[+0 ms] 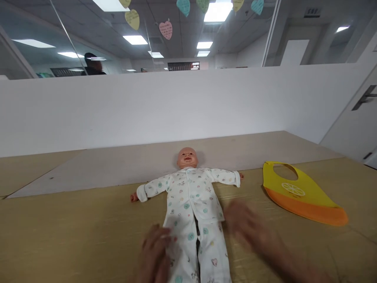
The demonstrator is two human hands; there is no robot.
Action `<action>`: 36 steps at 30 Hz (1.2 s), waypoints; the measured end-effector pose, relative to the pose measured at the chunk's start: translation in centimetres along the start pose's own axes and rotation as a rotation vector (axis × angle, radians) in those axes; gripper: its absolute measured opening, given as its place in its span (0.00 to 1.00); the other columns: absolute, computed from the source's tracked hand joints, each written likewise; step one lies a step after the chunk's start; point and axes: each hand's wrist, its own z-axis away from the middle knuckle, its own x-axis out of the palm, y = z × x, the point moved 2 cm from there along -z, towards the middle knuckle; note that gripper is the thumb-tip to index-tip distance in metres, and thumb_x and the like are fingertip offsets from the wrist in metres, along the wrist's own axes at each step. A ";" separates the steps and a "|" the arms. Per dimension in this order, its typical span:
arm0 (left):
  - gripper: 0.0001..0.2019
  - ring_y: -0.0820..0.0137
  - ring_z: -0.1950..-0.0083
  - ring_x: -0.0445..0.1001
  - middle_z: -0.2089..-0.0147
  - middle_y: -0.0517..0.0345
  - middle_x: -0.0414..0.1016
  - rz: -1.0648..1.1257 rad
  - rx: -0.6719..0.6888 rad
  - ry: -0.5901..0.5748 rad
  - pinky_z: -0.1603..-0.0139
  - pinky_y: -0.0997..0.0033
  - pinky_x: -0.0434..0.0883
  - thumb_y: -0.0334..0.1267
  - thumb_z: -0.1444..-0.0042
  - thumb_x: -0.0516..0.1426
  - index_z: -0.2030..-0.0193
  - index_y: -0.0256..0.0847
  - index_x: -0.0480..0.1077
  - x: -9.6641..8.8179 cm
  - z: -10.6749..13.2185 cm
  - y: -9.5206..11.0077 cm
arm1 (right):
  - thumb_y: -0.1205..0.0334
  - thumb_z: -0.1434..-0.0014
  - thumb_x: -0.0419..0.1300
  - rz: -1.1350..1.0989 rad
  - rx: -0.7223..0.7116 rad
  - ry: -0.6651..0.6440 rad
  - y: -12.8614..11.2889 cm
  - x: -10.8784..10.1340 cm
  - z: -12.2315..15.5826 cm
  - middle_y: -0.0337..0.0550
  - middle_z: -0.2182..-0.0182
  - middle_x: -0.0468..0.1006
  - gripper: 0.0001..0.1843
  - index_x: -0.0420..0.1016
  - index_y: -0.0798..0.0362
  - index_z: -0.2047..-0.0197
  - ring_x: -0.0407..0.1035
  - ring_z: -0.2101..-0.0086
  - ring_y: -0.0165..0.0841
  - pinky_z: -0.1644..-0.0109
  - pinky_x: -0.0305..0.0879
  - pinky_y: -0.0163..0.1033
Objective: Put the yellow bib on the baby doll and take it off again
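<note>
A baby doll (187,158) lies on its back on the table, arms spread wide and head toward the wall. It wears a white patterned top (191,192) and matching trousers (213,255); a dark gap shows between the top's lower edges and the trouser legs. My left hand (156,251) is beside the doll's leg at the left, smeared by motion. Close to the top's lower right edge is my right hand (246,222), also blurred. Whether either hand touches the cloth, I cannot tell.
A yellow and orange bib (303,192) lies on the brown tabletop (73,236) to the right. Behind the table stands a white wall (147,110) with glass above it. A door handle (365,97) is at the far right. Beyond the glass is a person (93,65).
</note>
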 end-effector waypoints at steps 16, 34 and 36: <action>0.11 0.59 0.52 0.74 0.58 0.57 0.76 -0.002 -0.486 0.061 0.48 0.58 0.72 0.44 0.50 0.52 0.61 0.45 0.70 -0.5 -5.9 -3.9 | 0.42 0.42 0.50 0.720 1.675 -0.261 21.8 -13.2 14.5 0.70 0.50 0.70 0.34 0.68 0.63 0.44 0.67 0.48 0.55 0.49 0.63 0.51; 0.16 0.60 0.55 0.74 0.59 0.60 0.74 0.240 -0.579 0.180 0.50 0.57 0.73 0.42 0.49 0.57 0.53 0.48 0.65 -0.4 -5.7 -3.7 | 0.57 0.50 0.65 0.474 1.497 -0.120 22.0 -14.1 12.7 0.64 0.70 0.78 0.11 0.74 0.55 0.74 0.74 0.69 0.46 0.67 0.59 0.47; 0.16 0.60 0.55 0.75 0.59 0.59 0.74 0.249 -0.584 0.177 0.50 0.58 0.73 0.41 0.49 0.57 0.52 0.47 0.65 -0.3 -5.6 -3.7 | 0.53 0.52 0.66 0.282 1.526 0.030 21.3 -14.1 12.4 0.57 0.75 0.78 0.13 0.74 0.53 0.76 0.72 0.74 0.42 0.70 0.61 0.46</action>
